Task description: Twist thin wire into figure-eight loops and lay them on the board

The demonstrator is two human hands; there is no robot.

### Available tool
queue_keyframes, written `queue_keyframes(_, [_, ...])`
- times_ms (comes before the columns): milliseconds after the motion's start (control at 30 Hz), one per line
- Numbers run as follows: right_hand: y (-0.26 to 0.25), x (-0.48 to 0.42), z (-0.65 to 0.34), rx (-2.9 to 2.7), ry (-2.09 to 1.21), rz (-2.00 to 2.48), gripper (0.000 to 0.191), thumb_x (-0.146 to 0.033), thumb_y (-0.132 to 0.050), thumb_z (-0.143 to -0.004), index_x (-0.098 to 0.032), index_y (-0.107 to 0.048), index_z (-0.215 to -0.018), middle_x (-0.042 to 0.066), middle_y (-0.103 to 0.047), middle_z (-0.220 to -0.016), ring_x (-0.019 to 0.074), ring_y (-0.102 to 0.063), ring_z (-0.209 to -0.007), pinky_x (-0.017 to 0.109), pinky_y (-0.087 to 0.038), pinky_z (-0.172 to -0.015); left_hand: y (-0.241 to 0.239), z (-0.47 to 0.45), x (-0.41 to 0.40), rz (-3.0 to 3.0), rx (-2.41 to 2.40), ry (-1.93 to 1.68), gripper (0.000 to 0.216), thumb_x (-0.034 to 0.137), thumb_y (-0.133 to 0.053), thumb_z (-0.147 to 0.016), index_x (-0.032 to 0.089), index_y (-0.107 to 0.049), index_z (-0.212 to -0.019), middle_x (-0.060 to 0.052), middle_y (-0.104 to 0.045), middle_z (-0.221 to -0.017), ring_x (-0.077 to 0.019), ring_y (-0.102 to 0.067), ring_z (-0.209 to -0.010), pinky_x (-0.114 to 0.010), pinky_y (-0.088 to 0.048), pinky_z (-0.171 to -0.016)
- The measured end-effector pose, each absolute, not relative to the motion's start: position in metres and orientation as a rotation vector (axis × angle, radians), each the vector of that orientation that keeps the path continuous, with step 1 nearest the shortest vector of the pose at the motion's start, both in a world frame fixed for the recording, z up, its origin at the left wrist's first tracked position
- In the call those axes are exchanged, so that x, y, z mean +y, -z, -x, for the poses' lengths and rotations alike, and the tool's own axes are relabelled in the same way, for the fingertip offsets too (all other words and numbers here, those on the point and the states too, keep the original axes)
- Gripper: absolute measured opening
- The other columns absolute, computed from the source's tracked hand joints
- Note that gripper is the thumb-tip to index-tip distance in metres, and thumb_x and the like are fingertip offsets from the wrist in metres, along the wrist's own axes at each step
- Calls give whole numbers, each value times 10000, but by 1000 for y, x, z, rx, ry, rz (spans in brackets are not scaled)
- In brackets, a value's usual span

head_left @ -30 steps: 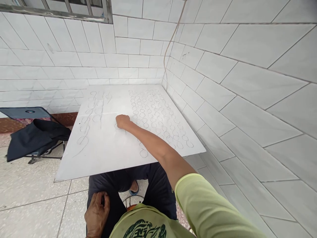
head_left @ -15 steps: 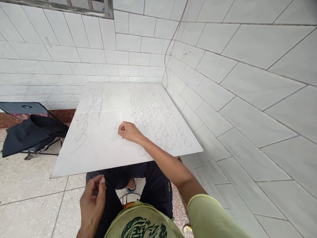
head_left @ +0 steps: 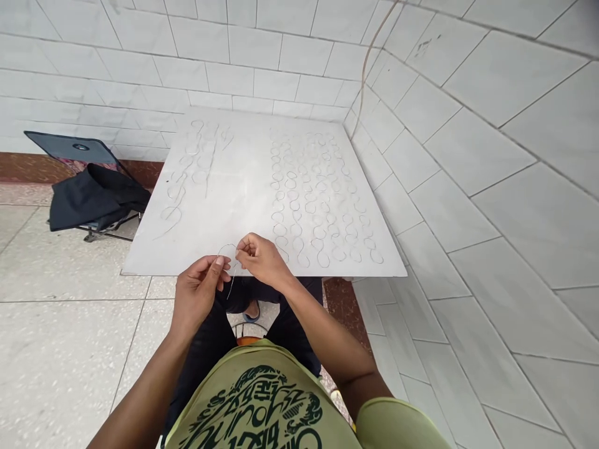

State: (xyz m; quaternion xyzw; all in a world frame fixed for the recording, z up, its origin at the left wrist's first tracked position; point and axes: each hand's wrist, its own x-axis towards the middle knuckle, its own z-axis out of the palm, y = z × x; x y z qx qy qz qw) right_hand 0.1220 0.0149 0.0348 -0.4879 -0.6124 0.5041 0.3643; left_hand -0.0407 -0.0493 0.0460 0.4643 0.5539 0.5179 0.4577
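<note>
A thin wire [head_left: 228,245] arches between my two hands above the near edge of the white board, and one straight end hangs down past the edge. My left hand [head_left: 202,280] pinches its left side between thumb and fingers. With thumb and fingertips closed, my right hand [head_left: 263,260] grips the other side. Rows of thin wires bent into S-like and figure-eight curves [head_left: 321,234] lie on the right part of the board. More wires with loops and straight tails [head_left: 172,213] are spread along its left part.
The white board [head_left: 234,181] reaches to the tiled walls at the back and right. A folding chair [head_left: 77,146] with a dark cloth [head_left: 96,196] on it stands to the left. A cable [head_left: 365,81] runs down the wall corner.
My right hand has come back toward me from the board's middle with the wire. My left hand has risen to meet it and now pinches the wire too. The view has shifted.
</note>
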Motion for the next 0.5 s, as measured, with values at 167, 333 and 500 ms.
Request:
queue_keyframes(167, [-30,5,-122,-1333,-1598,1097,137,-286,-666,-837,-222,-580,-922,-48,-607,-715,109,-555,-549,236,-444,-485,-45,41,-48,-895,1240,-1356,320,443,-768,-887,133,-772,-965,-48,-690,-812,-138,-628,-649,-244,-498,-559])
queue_keyframes(333, [-26,-2,-122,-1339,-1630,976,176,-355,-677,-873,-234,-563,-932,-68,-573,-679,93,-506,-519,231,-438,-501,-44,45,-45,-776,1176,-1376,300,416,-803,-856,130,-771,-940,-42,-688,-803,-134,-643,-656,-258,-537,-592])
queue_keyframes(500, [-25,-7,-122,-1311,-1713,892,218,-394,-695,-877,-235,-559,-938,-65,-570,-687,88,-489,-508,233,-430,-501,-38,49,-44,-699,1148,-1383,298,395,-828,-836,120,-774,-936,-36,-691,-792,-121,-650,-641,-249,-542,-594])
